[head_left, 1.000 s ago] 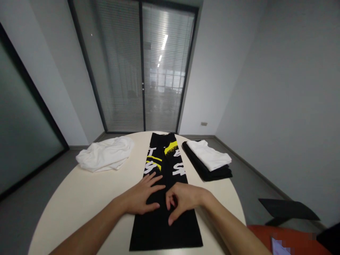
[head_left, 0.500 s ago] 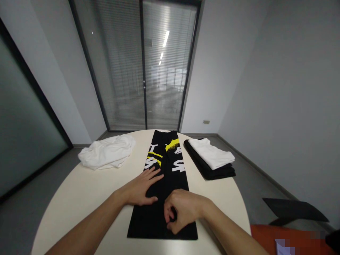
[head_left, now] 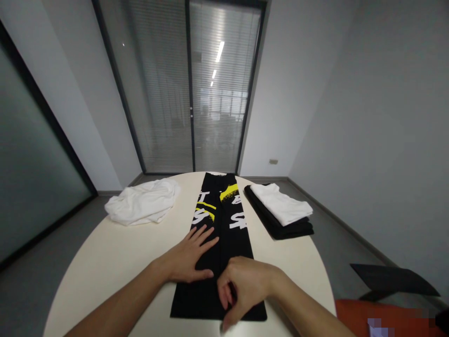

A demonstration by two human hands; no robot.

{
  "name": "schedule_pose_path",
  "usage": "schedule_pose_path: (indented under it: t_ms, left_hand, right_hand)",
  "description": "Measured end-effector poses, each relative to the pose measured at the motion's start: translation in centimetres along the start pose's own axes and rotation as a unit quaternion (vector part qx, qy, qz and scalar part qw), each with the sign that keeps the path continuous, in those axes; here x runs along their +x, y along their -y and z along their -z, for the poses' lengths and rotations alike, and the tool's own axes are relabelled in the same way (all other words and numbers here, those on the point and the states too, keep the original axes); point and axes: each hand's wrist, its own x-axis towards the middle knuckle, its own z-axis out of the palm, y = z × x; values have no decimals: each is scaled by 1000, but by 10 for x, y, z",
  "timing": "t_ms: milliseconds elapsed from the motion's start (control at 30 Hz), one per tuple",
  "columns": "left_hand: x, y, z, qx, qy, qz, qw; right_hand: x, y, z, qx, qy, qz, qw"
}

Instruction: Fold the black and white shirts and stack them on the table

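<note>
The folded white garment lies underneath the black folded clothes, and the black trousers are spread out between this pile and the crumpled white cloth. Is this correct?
Not quite: the head view shows the folded white garment on top of the black folded clothes, not underneath. The black trousers are indeed spread out between that pile and the crumpled white cloth.

The left hand [head_left: 189, 256] lies spread on black trousers [head_left: 219, 243]; the right hand [head_left: 245, 286] curls over their near end.
</note>
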Motion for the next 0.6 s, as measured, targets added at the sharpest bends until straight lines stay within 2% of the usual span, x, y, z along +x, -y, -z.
schedule_pose_path:
  t_ms: [100,200,333,500,600]
  left_hand:
    - [0,-2,0,13,10,15,1000]
    - [-1,-2,-1,8,9,21,1000]
    - [-3,-2,1,-27,4,16,1000]
    - [-12,10,17,-159,-13,-29,987]
    - [-17,16,29,-267,3,-57,962]
  right_hand:
    - [6,2,-5,-60,-34,15,998]
    - [9,3,-7,-104,-42,29,993]
    - [10,3,-8,-98,-49,36,993]
    - [9,-8,-3,49,-59,17,997]
    - [7,-21,4,184,-89,-14,979]
